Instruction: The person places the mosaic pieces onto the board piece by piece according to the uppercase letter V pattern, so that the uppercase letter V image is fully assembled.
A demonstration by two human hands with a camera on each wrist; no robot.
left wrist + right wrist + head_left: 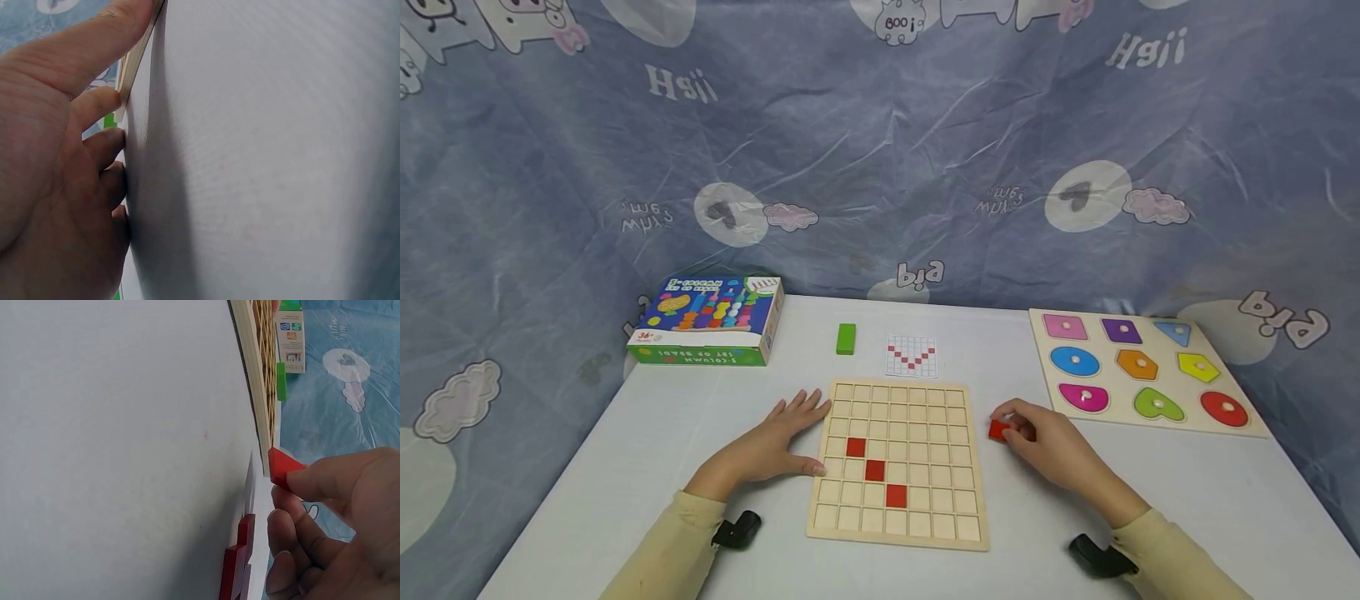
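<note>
A wooden grid board (922, 533) lies flat on the table, with three red tiles set in a diagonal line in its cells, among them a tile (875, 471). My left hand (771, 443) rests at the board's left edge, fingers spread, thumb and forefinger touching the rim. To the right of the board, my right hand (1051, 443) pinches a red square tile (284, 469) between thumb and fingers, raised off the table. Below that hand, several more red tiles (232, 565) lie on the table in the right wrist view; the hand hides them in the head view.
Behind the board lie a small pattern card (912, 357) with a red V and a green block (846, 339). A boxed bead set (706, 325) stands back left. A shape puzzle board (1150, 375) lies at the right. A patterned cloth (880, 150) hangs behind the table.
</note>
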